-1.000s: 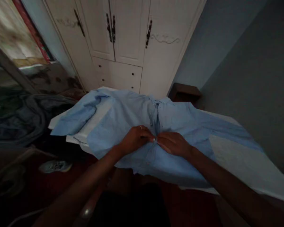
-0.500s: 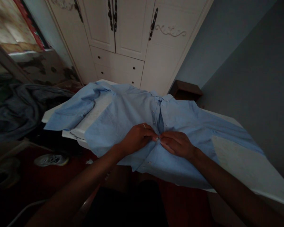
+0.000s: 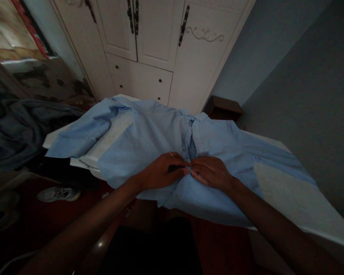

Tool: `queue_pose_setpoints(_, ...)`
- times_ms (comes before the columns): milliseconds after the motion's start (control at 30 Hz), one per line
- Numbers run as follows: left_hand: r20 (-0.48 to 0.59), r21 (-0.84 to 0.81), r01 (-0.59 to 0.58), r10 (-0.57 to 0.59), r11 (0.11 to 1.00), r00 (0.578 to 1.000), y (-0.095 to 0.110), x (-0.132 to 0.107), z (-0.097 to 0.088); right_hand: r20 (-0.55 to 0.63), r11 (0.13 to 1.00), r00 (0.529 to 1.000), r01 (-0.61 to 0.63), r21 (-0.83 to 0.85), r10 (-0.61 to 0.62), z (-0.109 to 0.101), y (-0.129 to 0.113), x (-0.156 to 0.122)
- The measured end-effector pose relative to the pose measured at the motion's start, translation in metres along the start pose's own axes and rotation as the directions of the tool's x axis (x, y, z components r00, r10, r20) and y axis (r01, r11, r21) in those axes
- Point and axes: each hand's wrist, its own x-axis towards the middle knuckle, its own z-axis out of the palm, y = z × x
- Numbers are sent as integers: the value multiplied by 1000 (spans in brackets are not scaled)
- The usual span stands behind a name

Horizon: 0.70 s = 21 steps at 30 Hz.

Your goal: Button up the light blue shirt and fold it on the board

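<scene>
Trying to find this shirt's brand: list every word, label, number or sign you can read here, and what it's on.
No text can be read anywhere.
Shirt: no label or print shows where the left hand and right hand pinch its front.
Wardrobe: only a carved curl, no letters.
White board: dark marks along its edge, too small and blurred to read.

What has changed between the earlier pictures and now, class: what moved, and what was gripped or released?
The left hand and right hand keep pinching the blue shirt at its front opening, fingertips meeting; the left one curls slightly more. Nothing was let go. The shirt stays spread on the white surface.
</scene>
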Motion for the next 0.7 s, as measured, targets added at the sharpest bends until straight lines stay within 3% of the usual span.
queue_pose_setpoints(200, -202, 140, 188, -158, 972, 967, 14, -5, 21, 2, 1000, 1000, 8, 5, -8, -1, 0, 2)
queue_pose_setpoints(433, -276, 314, 218, -131, 924, 952, 20, -10, 38, 41, 1000, 999, 6, -14, -6, -2, -1, 0)
queue_pose_setpoints(700, -372, 336, 249, -115, 908, 921, 19, -14, 50, 59, 995, 996, -69, 65, 65, -2, -2, -3)
